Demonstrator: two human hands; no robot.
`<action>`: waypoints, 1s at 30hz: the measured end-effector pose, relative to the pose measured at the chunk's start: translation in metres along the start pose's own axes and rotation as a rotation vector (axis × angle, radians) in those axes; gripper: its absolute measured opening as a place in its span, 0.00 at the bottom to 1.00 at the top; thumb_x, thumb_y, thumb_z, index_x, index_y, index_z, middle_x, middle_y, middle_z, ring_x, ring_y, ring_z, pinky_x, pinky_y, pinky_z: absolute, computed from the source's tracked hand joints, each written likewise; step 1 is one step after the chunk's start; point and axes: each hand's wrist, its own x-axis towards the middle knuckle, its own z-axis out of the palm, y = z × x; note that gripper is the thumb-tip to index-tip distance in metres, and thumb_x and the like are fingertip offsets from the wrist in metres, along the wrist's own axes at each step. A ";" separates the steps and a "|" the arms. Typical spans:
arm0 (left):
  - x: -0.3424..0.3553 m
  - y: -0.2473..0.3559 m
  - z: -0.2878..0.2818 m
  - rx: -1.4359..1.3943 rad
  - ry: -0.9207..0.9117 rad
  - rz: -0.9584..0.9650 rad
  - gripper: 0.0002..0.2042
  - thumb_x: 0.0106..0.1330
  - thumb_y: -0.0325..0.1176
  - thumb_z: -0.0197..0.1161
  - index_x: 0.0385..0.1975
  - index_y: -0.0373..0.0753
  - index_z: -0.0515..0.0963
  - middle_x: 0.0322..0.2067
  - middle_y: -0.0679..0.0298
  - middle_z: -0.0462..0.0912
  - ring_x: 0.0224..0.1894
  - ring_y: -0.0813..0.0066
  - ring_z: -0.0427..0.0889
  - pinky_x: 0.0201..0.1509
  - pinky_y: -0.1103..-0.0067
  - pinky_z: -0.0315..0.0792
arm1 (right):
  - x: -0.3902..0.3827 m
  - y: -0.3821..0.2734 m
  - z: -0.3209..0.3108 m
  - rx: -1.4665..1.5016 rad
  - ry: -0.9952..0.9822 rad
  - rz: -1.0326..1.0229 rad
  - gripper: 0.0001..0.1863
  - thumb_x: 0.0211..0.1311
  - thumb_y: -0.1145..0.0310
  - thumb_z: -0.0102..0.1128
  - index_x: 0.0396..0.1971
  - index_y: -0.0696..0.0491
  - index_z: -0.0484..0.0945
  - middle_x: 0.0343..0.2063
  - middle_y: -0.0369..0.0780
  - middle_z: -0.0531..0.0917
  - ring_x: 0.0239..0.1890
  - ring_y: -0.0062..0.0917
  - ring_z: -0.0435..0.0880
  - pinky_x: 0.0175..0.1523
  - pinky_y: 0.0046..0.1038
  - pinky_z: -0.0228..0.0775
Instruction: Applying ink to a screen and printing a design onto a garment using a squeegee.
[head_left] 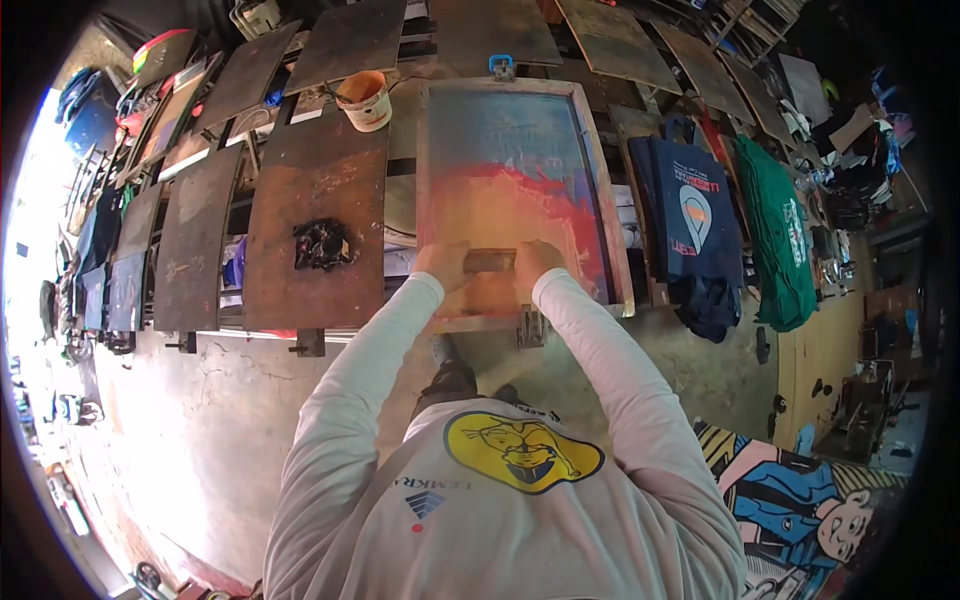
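Note:
A wooden-framed printing screen (590, 130) lies in front of me, its mesh stained blue, red and yellow. My left hand (448, 264) and my right hand (540, 262) are closed on the two ends of a wooden squeegee (490, 258) held across the lower mesh. A blue clamp (502, 66) sits at the screen's far edge, and a metal fitting (530, 325) at its near edge. Left of the screen, a white bucket (366, 112) with an orange inside stands above a rusty board (305, 170) bearing a crumpled black mass (321, 243).
More boards (196, 240) stand in rows left and beyond. To the right hang dark blue printed fabric items (690, 200) and green ones (775, 240). A bright opening (55, 170) is at far left; a concrete floor (210, 420) runs below, with a painted cartoon panel (800, 500) at lower right.

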 end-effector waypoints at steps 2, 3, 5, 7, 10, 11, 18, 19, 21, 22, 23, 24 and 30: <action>-0.013 0.004 0.010 0.023 0.031 -0.009 0.18 0.54 0.42 0.68 0.42 0.41 0.79 0.39 0.52 0.86 0.43 0.50 0.85 0.48 0.60 0.78 | -0.014 0.000 0.000 0.013 0.015 -0.036 0.12 0.47 0.68 0.67 0.33 0.57 0.85 0.35 0.52 0.86 0.41 0.44 0.87 0.49 0.41 0.80; -0.017 0.006 0.014 0.037 0.058 -0.009 0.17 0.55 0.41 0.67 0.42 0.41 0.79 0.38 0.51 0.85 0.44 0.50 0.85 0.48 0.60 0.78 | -0.019 0.000 0.002 0.009 0.015 -0.030 0.12 0.47 0.68 0.67 0.32 0.57 0.85 0.34 0.51 0.87 0.40 0.44 0.88 0.49 0.41 0.80; -0.025 0.012 0.019 0.044 0.057 -0.028 0.16 0.56 0.41 0.67 0.42 0.41 0.79 0.39 0.51 0.85 0.44 0.50 0.85 0.48 0.60 0.78 | -0.027 0.002 0.005 0.001 0.024 -0.036 0.11 0.47 0.68 0.66 0.31 0.57 0.85 0.34 0.51 0.87 0.39 0.44 0.88 0.49 0.41 0.80; -0.028 0.018 0.017 0.048 0.060 -0.046 0.15 0.56 0.40 0.66 0.42 0.41 0.79 0.39 0.51 0.85 0.44 0.50 0.84 0.48 0.60 0.78 | -0.030 0.006 0.006 0.011 0.072 -0.064 0.11 0.46 0.67 0.66 0.29 0.57 0.86 0.34 0.52 0.87 0.38 0.44 0.88 0.48 0.41 0.80; -0.027 0.003 0.021 0.026 0.126 0.016 0.15 0.58 0.41 0.66 0.41 0.42 0.79 0.38 0.53 0.86 0.43 0.49 0.84 0.48 0.60 0.78 | -0.028 -0.007 -0.013 -0.056 -0.079 -0.044 0.12 0.50 0.69 0.64 0.36 0.54 0.85 0.39 0.49 0.87 0.44 0.42 0.87 0.52 0.39 0.79; -0.021 0.000 0.016 0.043 0.083 0.058 0.17 0.57 0.45 0.67 0.42 0.43 0.79 0.38 0.53 0.85 0.43 0.49 0.84 0.48 0.59 0.77 | -0.020 -0.004 -0.016 -0.064 -0.066 -0.052 0.12 0.50 0.69 0.64 0.36 0.54 0.85 0.39 0.49 0.87 0.44 0.42 0.87 0.52 0.39 0.79; 0.069 -0.021 -0.050 0.125 0.160 0.276 0.18 0.58 0.50 0.66 0.39 0.44 0.80 0.37 0.54 0.86 0.44 0.51 0.84 0.49 0.59 0.76 | 0.076 0.023 -0.052 -0.029 0.057 -0.111 0.15 0.49 0.64 0.64 0.35 0.56 0.86 0.39 0.53 0.86 0.44 0.46 0.86 0.52 0.42 0.78; 0.086 -0.020 -0.065 0.120 0.152 0.288 0.18 0.58 0.50 0.66 0.39 0.44 0.80 0.37 0.54 0.86 0.44 0.51 0.84 0.49 0.59 0.76 | 0.094 0.026 -0.059 -0.019 0.090 -0.082 0.14 0.50 0.64 0.64 0.36 0.56 0.86 0.40 0.53 0.85 0.45 0.47 0.86 0.52 0.42 0.78; 0.117 -0.028 -0.088 0.183 -0.018 0.153 0.19 0.60 0.51 0.65 0.44 0.46 0.82 0.44 0.55 0.85 0.50 0.55 0.83 0.55 0.62 0.76 | 0.129 0.023 -0.079 -0.047 0.015 -0.056 0.15 0.52 0.64 0.63 0.37 0.56 0.85 0.41 0.53 0.85 0.45 0.47 0.85 0.52 0.42 0.78; 0.131 -0.036 -0.093 0.174 -0.026 0.155 0.19 0.60 0.51 0.65 0.44 0.46 0.82 0.44 0.55 0.85 0.50 0.55 0.83 0.55 0.62 0.76 | 0.145 0.020 -0.087 -0.075 -0.051 -0.040 0.16 0.53 0.64 0.62 0.39 0.56 0.85 0.42 0.53 0.85 0.46 0.48 0.85 0.52 0.42 0.78; 0.146 -0.043 -0.094 0.131 -0.059 0.154 0.20 0.60 0.53 0.64 0.45 0.47 0.82 0.45 0.56 0.85 0.50 0.55 0.83 0.56 0.62 0.76 | 0.161 0.023 -0.086 -0.078 -0.059 -0.034 0.16 0.53 0.64 0.62 0.39 0.56 0.85 0.42 0.53 0.85 0.46 0.48 0.85 0.52 0.42 0.78; 0.159 -0.050 -0.092 0.086 -0.093 0.153 0.22 0.60 0.55 0.64 0.46 0.48 0.83 0.46 0.56 0.85 0.51 0.55 0.83 0.57 0.63 0.76 | 0.176 0.025 -0.083 -0.054 -0.054 -0.017 0.16 0.54 0.62 0.62 0.39 0.56 0.85 0.42 0.53 0.85 0.46 0.48 0.85 0.52 0.42 0.78; 0.195 -0.076 -0.068 0.127 -0.011 0.114 0.25 0.54 0.59 0.68 0.39 0.42 0.85 0.39 0.54 0.86 0.44 0.52 0.84 0.51 0.62 0.77 | 0.209 0.018 -0.076 -0.005 -0.101 -0.026 0.22 0.54 0.53 0.66 0.39 0.57 0.85 0.43 0.53 0.85 0.48 0.47 0.84 0.53 0.41 0.77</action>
